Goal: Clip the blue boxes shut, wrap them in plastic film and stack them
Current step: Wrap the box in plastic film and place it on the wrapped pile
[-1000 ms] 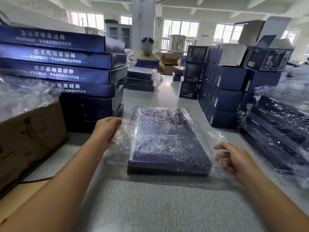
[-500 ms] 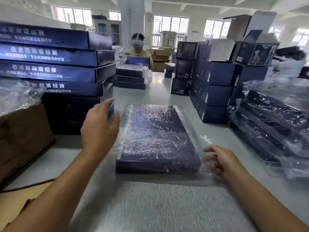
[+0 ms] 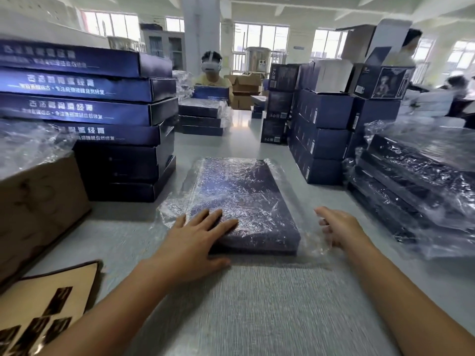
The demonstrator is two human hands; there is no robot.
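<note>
Left hand (image 3: 191, 242): grip apart, fingers flat on film-wrapped flat blue cardboard box (image 3: 244, 201), frame centre. Right hand (image 3: 339, 227): curled beside it, grip state unclear. Stacked blue boxes (image 3: 77, 109), upper left: white lettering, unreadable.

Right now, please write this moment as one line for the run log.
phase: wrapping | left hand: flat on wrapped blue box | right hand: beside box at loose film, grip unclear | box: on table, not stacked

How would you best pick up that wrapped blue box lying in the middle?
By its two long side edges, left hand from the left, right hand from the right. The wrapped box lies flat, broad and thin, both long sides clear of the stacks; one hand probably couldn't span it.
</note>
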